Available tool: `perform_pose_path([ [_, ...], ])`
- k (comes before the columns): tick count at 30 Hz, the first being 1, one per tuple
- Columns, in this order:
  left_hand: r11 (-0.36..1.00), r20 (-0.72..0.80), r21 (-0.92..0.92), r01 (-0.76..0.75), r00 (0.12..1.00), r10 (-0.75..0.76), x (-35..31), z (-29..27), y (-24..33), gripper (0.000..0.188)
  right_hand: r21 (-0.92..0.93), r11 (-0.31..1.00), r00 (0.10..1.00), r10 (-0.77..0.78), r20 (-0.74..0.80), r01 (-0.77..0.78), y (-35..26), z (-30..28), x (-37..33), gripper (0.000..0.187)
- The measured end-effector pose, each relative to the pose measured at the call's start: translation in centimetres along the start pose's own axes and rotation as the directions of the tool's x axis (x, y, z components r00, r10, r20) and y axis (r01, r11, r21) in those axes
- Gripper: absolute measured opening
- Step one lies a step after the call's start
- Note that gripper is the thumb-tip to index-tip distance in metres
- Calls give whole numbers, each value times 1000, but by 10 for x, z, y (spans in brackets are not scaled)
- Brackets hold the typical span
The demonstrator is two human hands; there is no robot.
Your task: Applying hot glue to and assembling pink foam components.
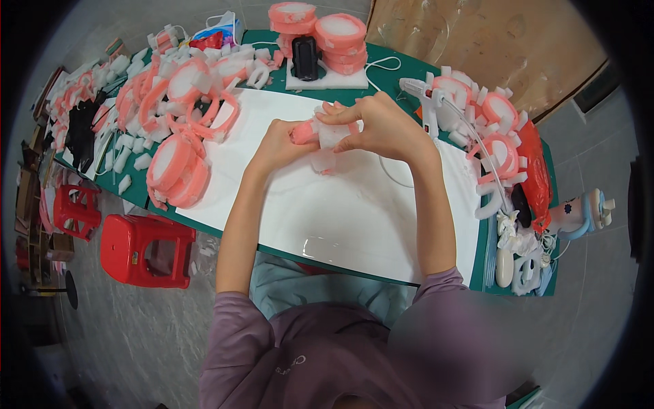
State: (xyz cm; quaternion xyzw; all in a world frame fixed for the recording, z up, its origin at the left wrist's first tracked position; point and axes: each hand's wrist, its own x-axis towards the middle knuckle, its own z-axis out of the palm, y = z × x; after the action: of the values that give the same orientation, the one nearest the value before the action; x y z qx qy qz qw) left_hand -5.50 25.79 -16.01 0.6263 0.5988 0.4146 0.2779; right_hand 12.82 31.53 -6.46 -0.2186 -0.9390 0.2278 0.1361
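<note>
Above the white sheet (320, 225) on the table, both hands are closed on one foam piece (332, 135) of pink and white foam. My left hand (278, 144) grips its pink left part. From the right, my right hand (371, 123) pinches the white part between thumb and fingers. A small pale pink and white end of the piece hangs down below the hands. The fingers hide much of its shape. Beyond my right forearm, a white glue gun (426, 102) stands upright beside several pink foam pieces, with a cable running from it.
Pink foam rings (180, 163) and white foam blocks (142, 161) crowd the table's left side. Stacked pink-and-white foam discs (340, 41) and a black object (304, 58) stand at the back. More pink foam pieces (501, 153) and a red bag (537, 174) lie right. Red stools (139, 252) stand at left.
</note>
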Motion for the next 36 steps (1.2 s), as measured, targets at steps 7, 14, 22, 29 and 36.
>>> perform_pose_path([
  [7, 998, 6, 46, -42, 999, 42, 1, -2, -5, 26, -5, 1000, 1000, -7, -21, 7, -9, 6, -5, 30],
  [14, 998, 0, 14, -64, 998, 64, -1, 1, -9, 27, -63, 998, 993, -33, -112, 26, -10, 7, -9, 31],
  [22, 998, -2, 34, -58, 998, 58, 1, -2, -7, 28, 36, 995, 992, -86, -96, 90, 2, 4, 1, 34],
  [29, 997, -2, 26, -79, 997, 79, 2, -2, -5, 29, -83, 991, 981, -121, -152, 110, -5, 10, -5, 32],
  [36, 986, -29, 82, -144, 989, 147, -2, -2, -2, 32, 30, 999, 998, -24, -64, 26, -15, -2, -8, 33],
])
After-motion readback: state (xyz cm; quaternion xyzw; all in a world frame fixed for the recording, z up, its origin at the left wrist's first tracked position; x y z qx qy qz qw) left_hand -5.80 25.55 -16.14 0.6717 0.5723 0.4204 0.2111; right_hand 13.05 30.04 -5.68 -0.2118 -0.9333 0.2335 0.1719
